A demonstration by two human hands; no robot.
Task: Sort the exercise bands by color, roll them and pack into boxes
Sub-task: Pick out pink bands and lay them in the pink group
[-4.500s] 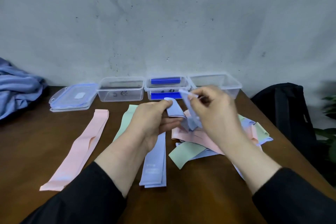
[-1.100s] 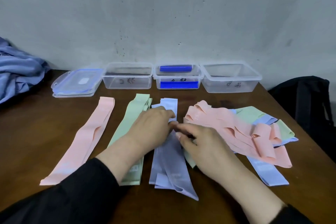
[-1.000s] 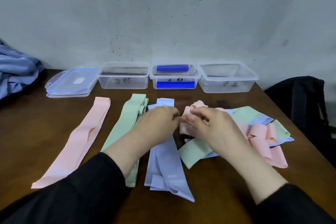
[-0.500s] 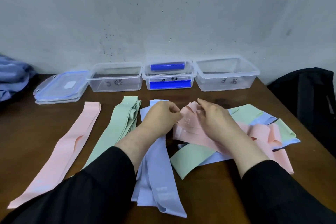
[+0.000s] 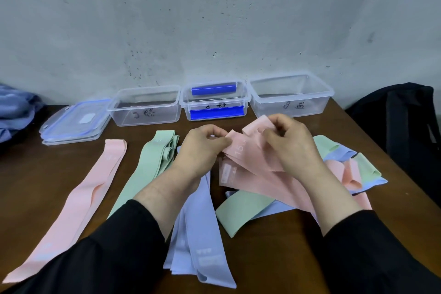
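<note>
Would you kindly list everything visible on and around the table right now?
Clear plastic boxes: three, table's far edge; middle one holds blue clips.
Clear lids with blue rims: stacked, left of boxes.
Flat pink band: one, table's left.
Green bands: laid beside it.
Lilac-blue bands: centre, front.
Mixed band heap: pink, green, blue, right.
Blue cloth: far left.
Black bag: right.
Brown wooden table.
Left hand, right hand: both pinch held pink band.

Held pink band (image 5: 248, 153): "15". Box labels illegible.
</note>
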